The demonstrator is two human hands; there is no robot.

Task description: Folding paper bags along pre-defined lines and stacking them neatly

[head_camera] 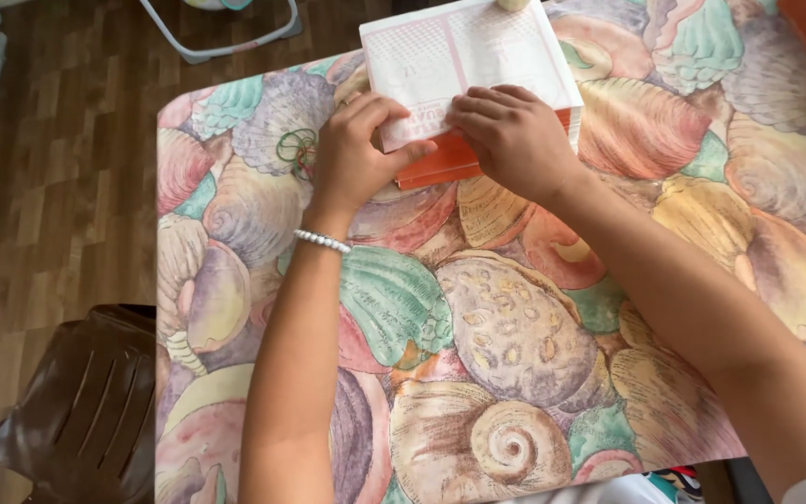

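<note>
Head view shows a brown plastic chair (86, 401) nearest, at the left edge of the bench (515, 355) with its shell-patterned cloth. Farther on, the left hand (352, 154), a white bead bracelet (322, 241) on its wrist, pinches the near corner of a white paper sheet (459, 56) between thumb and fingers. The right hand (513, 140) presses curled fingers on that sheet, atop an orange box (440, 163) at the far edge.
</note>
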